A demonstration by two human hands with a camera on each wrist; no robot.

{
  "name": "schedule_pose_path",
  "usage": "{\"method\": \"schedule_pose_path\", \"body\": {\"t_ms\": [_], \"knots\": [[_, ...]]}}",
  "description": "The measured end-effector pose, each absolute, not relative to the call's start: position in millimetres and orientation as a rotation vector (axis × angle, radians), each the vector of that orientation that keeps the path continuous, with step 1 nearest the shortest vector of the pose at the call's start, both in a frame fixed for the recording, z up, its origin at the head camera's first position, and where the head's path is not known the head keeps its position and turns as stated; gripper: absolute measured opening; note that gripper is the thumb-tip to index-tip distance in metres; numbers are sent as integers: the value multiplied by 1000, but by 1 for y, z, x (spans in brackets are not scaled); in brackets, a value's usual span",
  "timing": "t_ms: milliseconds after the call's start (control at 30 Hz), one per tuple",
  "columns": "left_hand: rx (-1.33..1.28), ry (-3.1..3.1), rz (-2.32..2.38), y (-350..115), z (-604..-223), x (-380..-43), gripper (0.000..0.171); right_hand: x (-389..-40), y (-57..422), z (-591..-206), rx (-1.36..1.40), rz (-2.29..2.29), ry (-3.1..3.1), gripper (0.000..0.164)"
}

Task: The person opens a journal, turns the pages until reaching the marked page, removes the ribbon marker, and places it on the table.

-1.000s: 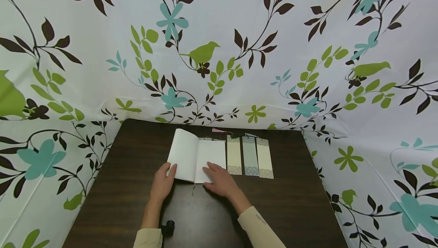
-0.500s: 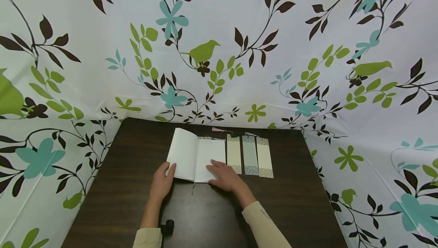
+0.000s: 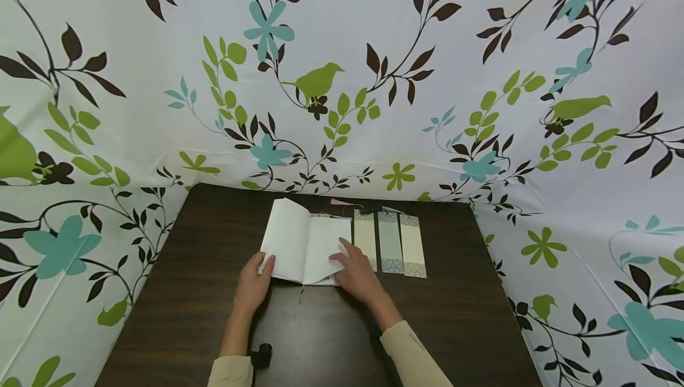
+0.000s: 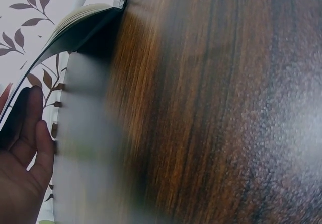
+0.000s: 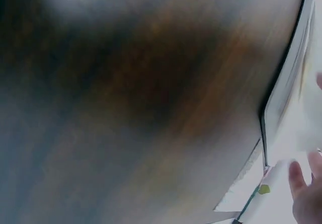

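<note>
An open book with blank white pages lies on the dark wood table. My left hand holds its lower left corner, thumb on the page. In the left wrist view the fingers curl under the raised cover. My right hand lies on the lower right corner of the right page with fingers stretched out. That corner bows up off the pages below. In the right wrist view, fingertips show beside the book's edge.
Three long bookmarks lie side by side right of the book: cream, pale blue, cream. A pink tassel lies behind the book. Leaf-patterned curtain walls the table on three sides. A small black object sits by my left sleeve.
My right hand has slid right and a little away across the right page to its outer edge, and the page's lower corner has lifted. The left hand has not moved.
</note>
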State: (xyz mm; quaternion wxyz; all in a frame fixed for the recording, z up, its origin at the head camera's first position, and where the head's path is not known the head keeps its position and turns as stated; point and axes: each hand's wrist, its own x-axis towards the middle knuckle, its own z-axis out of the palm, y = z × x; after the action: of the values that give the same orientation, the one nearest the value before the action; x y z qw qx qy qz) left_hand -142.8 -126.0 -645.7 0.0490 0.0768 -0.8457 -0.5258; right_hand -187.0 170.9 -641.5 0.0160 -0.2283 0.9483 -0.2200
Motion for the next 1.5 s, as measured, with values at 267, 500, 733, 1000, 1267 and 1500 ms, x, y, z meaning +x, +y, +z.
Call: {"method": "schedule_pose_path", "body": {"t_ms": [267,500,733,1000,1267,1500], "knots": [[237,-2570,-1627,-125,-642,-140,24,-191,161,-646,-349,-971,3059,81],[200,-2643,-1663,-126,-640,-139,39,-188,139,-638,-385,-1046,2882,55],[41,-2586,-1799,-128,-639,-138,64,-181,111,-637,-626,-946,2793,59],[109,-2509,-1985,-130,-642,-138,66,-176,92,-634,-824,-802,2781,59],[119,-2581,-1844,-133,-645,-141,64,-182,96,-637,-769,-847,2752,60],[105,-2603,-1843,-137,-645,-142,62,-199,110,-647,-243,-1107,2822,66]]}}
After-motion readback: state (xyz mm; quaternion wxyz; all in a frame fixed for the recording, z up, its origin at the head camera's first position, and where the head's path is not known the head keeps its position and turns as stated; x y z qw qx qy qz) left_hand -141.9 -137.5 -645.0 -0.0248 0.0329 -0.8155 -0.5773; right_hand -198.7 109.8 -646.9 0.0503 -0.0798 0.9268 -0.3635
